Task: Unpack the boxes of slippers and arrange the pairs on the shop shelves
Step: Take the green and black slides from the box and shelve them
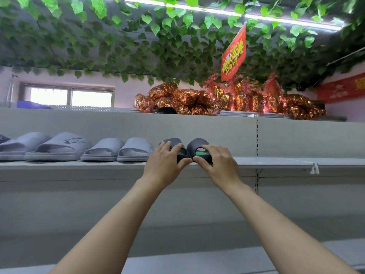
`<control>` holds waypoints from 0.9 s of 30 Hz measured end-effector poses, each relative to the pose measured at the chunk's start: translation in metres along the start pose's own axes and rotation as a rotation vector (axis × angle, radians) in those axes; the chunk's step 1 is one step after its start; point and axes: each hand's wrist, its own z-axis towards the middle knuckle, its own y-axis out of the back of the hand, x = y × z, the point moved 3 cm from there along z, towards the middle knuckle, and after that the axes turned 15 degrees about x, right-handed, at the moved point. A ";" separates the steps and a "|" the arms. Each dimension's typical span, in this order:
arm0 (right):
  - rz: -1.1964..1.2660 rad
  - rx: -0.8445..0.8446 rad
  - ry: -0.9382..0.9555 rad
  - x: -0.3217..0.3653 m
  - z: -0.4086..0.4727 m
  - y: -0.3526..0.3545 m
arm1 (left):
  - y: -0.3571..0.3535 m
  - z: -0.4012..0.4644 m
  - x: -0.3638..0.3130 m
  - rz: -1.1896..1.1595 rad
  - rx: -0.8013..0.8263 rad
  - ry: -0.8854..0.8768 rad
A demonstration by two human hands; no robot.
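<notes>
A pair of dark slippers with green insoles stands side by side on the grey shelf, heels at its front edge. My left hand grips the left dark slipper, fingers over its strap. My right hand grips the right dark slipper the same way. To the left stands a pair of light grey slippers, and further left a larger grey pair marked "Super". A dark slipper shows at the far left edge.
The shelf runs bare to the right of the dark pair, with a white tag hanging at its edge. Shiny red-gold wrapped packages lie on the top shelf. A red sign and green leaf garlands hang overhead. A lower shelf sits below.
</notes>
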 end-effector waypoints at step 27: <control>-0.174 0.288 -0.007 0.118 -0.045 0.086 | 0.099 -0.121 0.020 -0.053 -0.035 0.051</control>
